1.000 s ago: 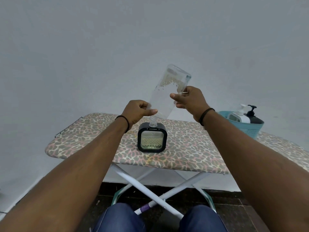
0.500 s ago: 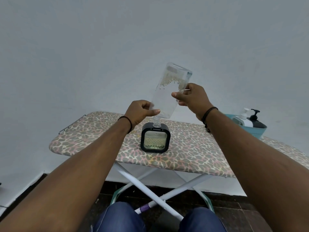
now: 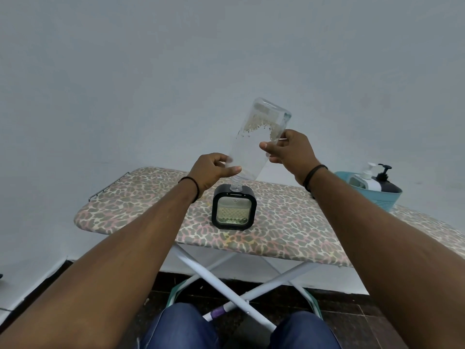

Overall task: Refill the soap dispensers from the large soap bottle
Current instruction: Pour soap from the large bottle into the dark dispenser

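Clear glossy plastic bottle [image 3: 254, 144], glossy black dispenser [image 3: 234, 210], matt leopard-print cloth board cover [image 3: 289, 222].

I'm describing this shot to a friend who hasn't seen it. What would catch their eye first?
The clear bottle, upended in mid-frame with its neck in the top of a black square dispenser, held by the left hand low and the right hand higher. The dispenser stands on a leopard-print ironing board. At the board's right end, a blue basket holds pump bottles.
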